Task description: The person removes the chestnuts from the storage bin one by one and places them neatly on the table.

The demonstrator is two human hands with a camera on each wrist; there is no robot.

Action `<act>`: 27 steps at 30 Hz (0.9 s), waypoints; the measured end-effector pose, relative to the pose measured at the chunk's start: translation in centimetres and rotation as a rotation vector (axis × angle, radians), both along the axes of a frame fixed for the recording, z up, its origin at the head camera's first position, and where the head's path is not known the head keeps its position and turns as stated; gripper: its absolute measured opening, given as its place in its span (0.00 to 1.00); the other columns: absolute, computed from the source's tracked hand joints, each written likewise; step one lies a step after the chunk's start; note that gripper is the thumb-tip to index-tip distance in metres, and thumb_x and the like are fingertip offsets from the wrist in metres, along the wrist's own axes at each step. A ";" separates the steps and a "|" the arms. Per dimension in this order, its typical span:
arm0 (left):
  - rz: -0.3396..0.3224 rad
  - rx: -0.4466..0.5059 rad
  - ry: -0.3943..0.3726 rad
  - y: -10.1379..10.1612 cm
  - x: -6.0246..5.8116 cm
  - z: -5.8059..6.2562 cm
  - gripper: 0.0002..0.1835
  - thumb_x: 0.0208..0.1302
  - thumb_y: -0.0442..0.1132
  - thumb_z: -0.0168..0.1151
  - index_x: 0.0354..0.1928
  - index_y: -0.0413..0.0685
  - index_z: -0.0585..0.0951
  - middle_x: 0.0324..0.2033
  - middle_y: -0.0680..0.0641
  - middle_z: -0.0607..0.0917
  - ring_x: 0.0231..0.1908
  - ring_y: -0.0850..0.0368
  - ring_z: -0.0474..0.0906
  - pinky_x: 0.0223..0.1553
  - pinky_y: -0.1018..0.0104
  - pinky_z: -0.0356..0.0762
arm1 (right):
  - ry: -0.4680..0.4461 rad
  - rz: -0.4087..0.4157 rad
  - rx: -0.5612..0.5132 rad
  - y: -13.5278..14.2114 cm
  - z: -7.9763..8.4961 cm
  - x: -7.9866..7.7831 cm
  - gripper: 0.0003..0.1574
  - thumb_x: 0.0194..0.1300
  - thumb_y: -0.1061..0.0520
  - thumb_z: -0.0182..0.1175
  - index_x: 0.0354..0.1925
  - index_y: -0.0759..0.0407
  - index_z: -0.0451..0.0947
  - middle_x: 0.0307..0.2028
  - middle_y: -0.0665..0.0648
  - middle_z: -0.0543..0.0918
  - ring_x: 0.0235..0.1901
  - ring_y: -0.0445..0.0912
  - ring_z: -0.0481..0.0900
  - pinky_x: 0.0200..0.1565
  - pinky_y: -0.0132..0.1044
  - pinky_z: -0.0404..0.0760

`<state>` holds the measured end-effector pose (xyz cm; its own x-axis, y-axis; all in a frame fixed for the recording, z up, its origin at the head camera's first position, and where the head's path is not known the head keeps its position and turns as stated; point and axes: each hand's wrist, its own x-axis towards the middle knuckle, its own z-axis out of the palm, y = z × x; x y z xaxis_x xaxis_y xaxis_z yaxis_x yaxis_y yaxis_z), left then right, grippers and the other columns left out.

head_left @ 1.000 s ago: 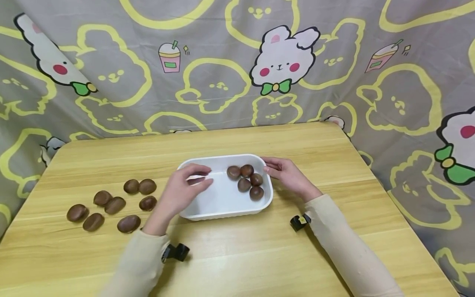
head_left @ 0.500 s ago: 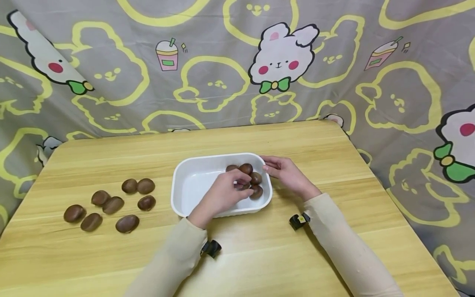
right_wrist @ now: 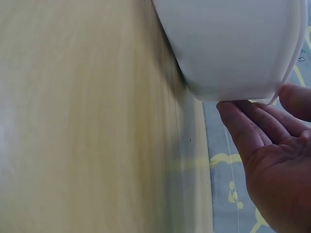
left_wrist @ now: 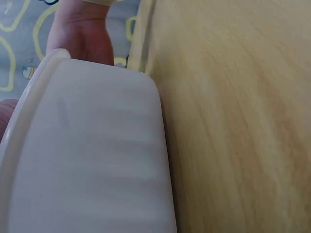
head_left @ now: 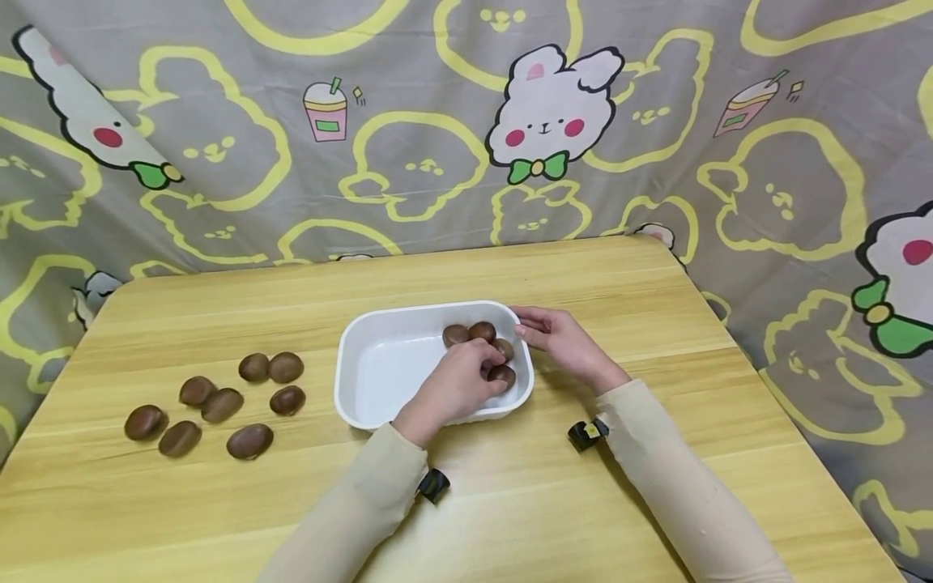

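Note:
A white plastic tray (head_left: 372, 376) stands on the table with several brown chestnuts (head_left: 456, 336) gathered in its right part. My left hand (head_left: 453, 380) reaches into it over its near side, thumb and fingers bent around a chestnut (head_left: 500, 378) in that group. The palm and fingers hide part of the cluster. In the left wrist view the tray's outer wall (left_wrist: 97, 145) covers most of that hand. Against the tray's right end rests my right hand (head_left: 572, 348). In the right wrist view its fingers (right_wrist: 238, 124) lie fairly straight at the end wall, thumb by the rim.
Several more chestnuts (head_left: 222, 405) lie loose on the wooden table (head_left: 452, 279) left of the tray. A patterned grey cloth (head_left: 415, 73) hangs behind the table and along its sides. A small black camera sits on each sleeve.
My left hand has gone from the tray's left side to the chestnuts at its right, and its fingers have bent around them. The tray's left end has come into view; the right hand stays put.

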<state>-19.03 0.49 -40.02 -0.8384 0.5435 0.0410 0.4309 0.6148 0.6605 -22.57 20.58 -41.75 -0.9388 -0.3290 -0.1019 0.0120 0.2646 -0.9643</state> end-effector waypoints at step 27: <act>-0.086 -0.110 0.020 0.5 -0.2 -0.3 0.11 0.55 0.34 0.72 0.41 0.42 0.86 0.35 0.49 0.85 0.39 0.55 0.80 0.46 0.64 0.77 | 0.020 0.006 0.006 0.2 0.0 0.1 0.27 0.74 0.60 0.55 0.66 0.69 0.67 0.61 0.65 0.75 0.60 0.54 0.74 0.60 0.44 0.73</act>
